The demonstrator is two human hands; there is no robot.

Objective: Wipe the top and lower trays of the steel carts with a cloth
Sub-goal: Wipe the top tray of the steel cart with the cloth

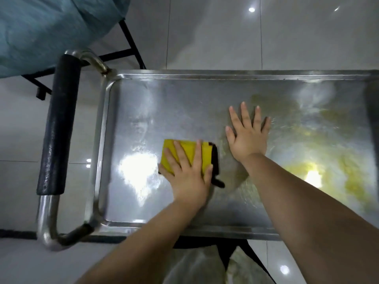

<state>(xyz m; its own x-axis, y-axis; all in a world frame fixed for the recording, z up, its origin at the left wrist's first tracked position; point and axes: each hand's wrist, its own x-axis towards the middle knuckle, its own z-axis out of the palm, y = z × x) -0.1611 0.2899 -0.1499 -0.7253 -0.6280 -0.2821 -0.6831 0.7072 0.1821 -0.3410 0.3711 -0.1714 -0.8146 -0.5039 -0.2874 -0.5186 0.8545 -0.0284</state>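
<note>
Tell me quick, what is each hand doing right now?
Left hand: open, pressing the yellow cloth onto the top tray.
Right hand: open, flat on that tray.

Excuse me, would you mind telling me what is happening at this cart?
A person is wiping the cart's top tray. The left hand presses a folded yellow cloth flat on the steel near the middle, fingers straight. The right hand rests flat on the tray beside it, fingers spread. Yellowish smears show on the tray's right part, so that side looks not yet wiped.
</note>
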